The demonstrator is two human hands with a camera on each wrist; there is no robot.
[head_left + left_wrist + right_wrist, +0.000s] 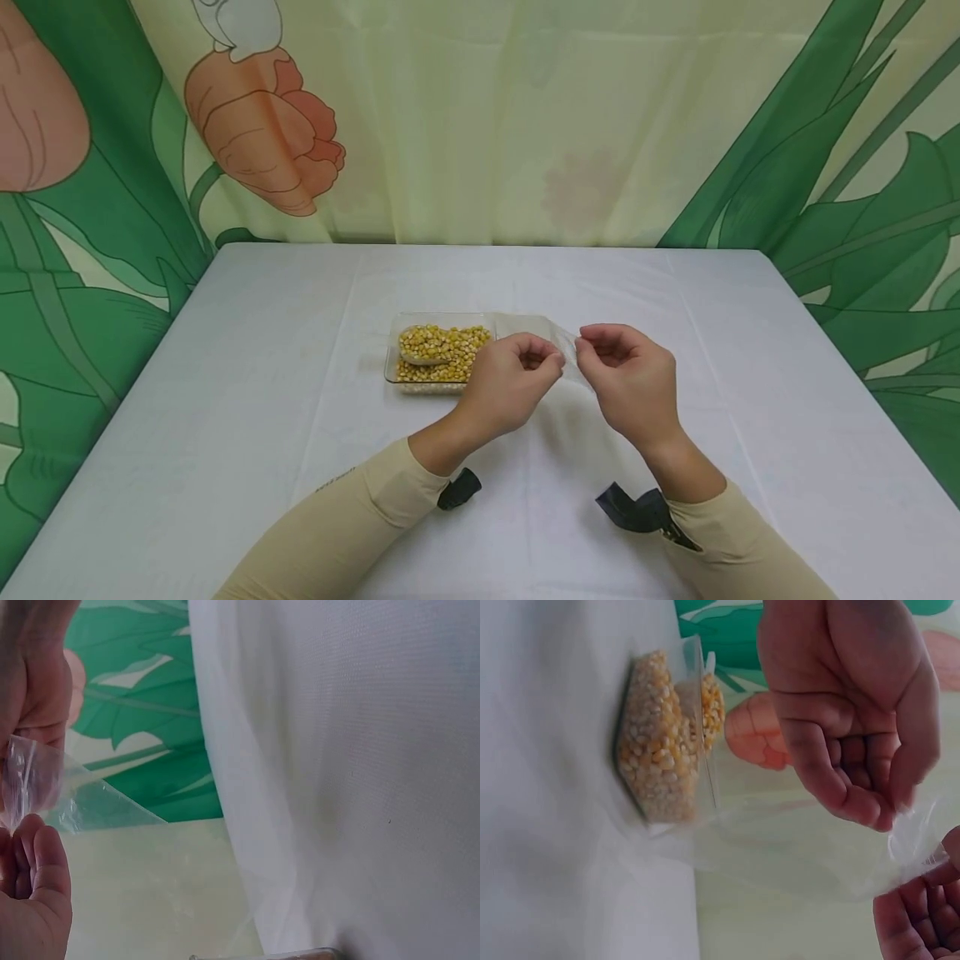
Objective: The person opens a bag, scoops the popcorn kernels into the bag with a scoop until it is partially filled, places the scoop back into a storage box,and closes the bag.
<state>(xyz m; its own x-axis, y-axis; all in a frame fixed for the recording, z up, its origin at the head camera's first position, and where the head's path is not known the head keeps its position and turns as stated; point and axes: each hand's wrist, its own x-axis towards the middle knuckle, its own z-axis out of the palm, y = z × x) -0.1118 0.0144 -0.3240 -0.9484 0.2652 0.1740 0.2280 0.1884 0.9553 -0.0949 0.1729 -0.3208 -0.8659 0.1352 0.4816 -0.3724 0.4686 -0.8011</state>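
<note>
A thin clear plastic bag (547,327) hangs between my two hands, above the table. My left hand (510,379) pinches one side of its upper edge with thumb and fingers; my right hand (633,379) pinches the edge close by. In the left wrist view the film (97,799) stretches between both sets of fingertips and spreads downward. The right wrist view shows the bag's gathered edge (911,840) at the fingertips. Whether its mouth is parted, I cannot tell.
Left of the bag, a clear rectangular container (392,371) holds yellow corn kernels (465,343). A scoop (423,362) heaped with kernels lies on them, partly behind my left hand. Beneath is a white-covered table (247,400), with a printed curtain (465,125) behind.
</note>
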